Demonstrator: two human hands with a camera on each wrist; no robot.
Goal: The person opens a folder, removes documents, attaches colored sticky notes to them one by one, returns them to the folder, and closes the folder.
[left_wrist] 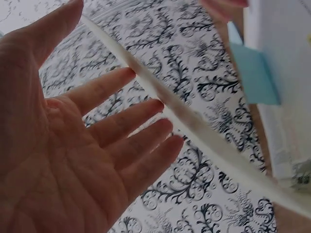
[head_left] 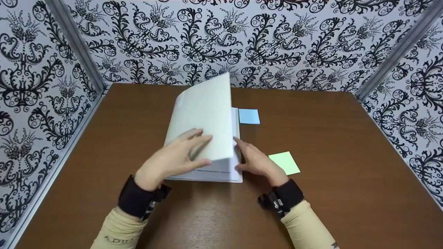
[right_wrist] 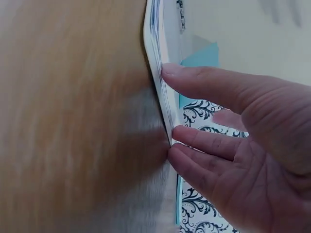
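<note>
A pale-covered booklet (head_left: 207, 114) lies in the middle of the table with its cover raised and bowed, printed pages (head_left: 211, 173) showing underneath. My left hand (head_left: 169, 155) is at the cover's outer face, its fingers long and spread. In the left wrist view the fingertips (left_wrist: 158, 104) meet the cover (left_wrist: 214, 145), seen nearly edge-on. My right hand (head_left: 258, 160) is at the booklet's right edge. Its thumb tip (right_wrist: 172, 70) touches the page edges (right_wrist: 158, 58) in the right wrist view, and the other fingers extend loosely to the same edge.
A blue sticky note (head_left: 249, 116) borders the booklet's upper right edge. Beside my right wrist a light green sticky note (head_left: 285, 163) lies on the brown table (head_left: 332, 138). Black-and-white patterned walls (head_left: 270, 41) enclose the back and both sides.
</note>
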